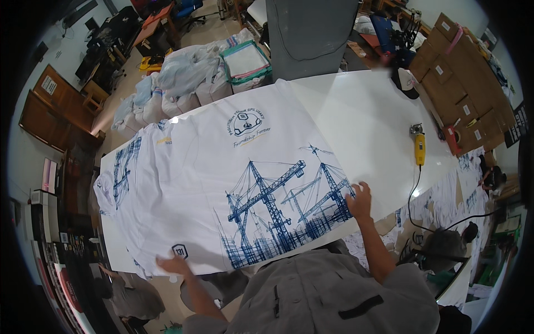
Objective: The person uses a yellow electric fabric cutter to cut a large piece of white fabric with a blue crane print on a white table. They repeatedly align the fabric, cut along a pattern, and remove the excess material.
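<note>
A white shirt [194, 189] lies spread across the white table in front of me, its front edge along my side. Blue line drawings of tower cranes cover its near right part, and a round badge print sits higher up. At the shirt's right edge is my right hand [360, 200], its fingers apart and slightly bent, the tips at the printed cloth. Near the front left edge, beside a small dark hexagon print, my left hand [173, 264] is over the cloth. Motion smears its fingers, so whether they grip the fabric is unclear.
On the right of the table [378, 128] lie a yellow corded power tool [419, 149] and a dark cap [405, 83]. Brown cardboard boxes [461, 89] stand beyond. Stuffed sacks [189, 83] line the far side, next to a grey pillar [308, 39]. People are at lower left and lower right.
</note>
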`<state>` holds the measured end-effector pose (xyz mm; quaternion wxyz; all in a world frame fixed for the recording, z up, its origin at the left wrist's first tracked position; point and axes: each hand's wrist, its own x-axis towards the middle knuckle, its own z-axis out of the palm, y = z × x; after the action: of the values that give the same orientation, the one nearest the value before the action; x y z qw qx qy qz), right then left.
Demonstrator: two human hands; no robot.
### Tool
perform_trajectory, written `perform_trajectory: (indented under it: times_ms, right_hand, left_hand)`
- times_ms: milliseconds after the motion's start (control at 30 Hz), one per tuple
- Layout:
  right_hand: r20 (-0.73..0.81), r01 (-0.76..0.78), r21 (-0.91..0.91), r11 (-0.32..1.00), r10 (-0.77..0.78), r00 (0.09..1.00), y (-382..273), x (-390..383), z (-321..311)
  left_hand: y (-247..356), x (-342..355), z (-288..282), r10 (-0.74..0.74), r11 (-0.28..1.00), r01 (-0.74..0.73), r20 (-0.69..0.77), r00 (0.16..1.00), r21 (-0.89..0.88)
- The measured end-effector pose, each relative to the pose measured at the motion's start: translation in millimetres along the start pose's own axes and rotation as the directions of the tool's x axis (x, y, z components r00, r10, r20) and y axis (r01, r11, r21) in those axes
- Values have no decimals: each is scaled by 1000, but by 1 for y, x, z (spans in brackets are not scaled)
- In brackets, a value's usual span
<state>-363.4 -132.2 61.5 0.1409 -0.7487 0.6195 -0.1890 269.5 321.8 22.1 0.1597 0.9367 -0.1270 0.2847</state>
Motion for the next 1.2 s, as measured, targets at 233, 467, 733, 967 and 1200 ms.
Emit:
perform_trajectory:
  times_ms: [233, 467, 733, 967, 1200]
  right_hand:
    - [341, 412, -44, 910, -374, 862, -42, 32, 44]
    - [335, 366, -115, 923, -311, 889, -20, -20, 50]
    - [344, 108, 157, 982, -157, 926, -8, 21, 6]
    - [-529, -378, -73, 923, 286, 799, 246, 222, -53]
    - [96, -650, 285, 704, 654, 750, 411, 301, -109]
  left_hand:
    - [211, -96, -28, 106, 992, -122, 653, 750, -20]
    - [192, -99, -41, 3, 994, -77, 697, 718, 76]
    - [216, -118, -8, -270, 917, -37, 686, 675, 397]
    - [378, -225, -31, 180, 983, -149, 692, 699, -106]
    - [478, -303, -62, 418, 905, -210, 684, 598, -369]
